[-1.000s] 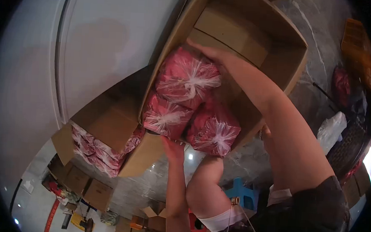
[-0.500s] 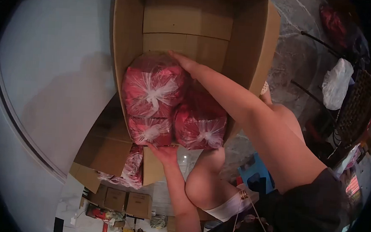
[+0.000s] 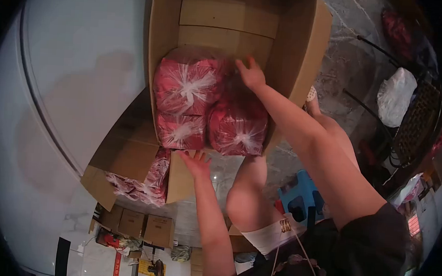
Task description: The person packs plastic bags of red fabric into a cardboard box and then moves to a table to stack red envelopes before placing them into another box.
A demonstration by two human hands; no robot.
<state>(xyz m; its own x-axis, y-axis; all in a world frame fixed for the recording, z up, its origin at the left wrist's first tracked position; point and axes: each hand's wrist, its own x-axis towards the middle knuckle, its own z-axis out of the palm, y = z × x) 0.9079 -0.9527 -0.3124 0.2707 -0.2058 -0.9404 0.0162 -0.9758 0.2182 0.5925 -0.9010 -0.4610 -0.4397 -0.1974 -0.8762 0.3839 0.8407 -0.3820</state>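
Inside a large cardboard box [image 3: 307, 57] lie three red bundles in clear plastic bags tied with whitish knots. The biggest red bundle [image 3: 184, 80] rests above a smaller red bundle [image 3: 173, 132], and another red bundle [image 3: 236, 131] sits to their right. My right hand [image 3: 251, 75] is inside the box, fingers apart, to the right of the biggest bundle and holding nothing. Just outside the box's near edge, below the smaller bundle, my left hand [image 3: 195, 163] has its fingers spread and is empty.
A second cardboard box [image 3: 129, 155] with more bagged red bundles [image 3: 150, 184] stands lower left, beside a pale panel [image 3: 83, 69]. A blue plastic stool [image 3: 301, 196] is near my legs. At right are a woven chair [image 3: 418, 125] and a white plastic bag [image 3: 396, 96].
My right hand has come off the biggest bundle and moved right. My left hand has dropped away from the smaller bundle, its fingers spreading. The view has shifted slightly.
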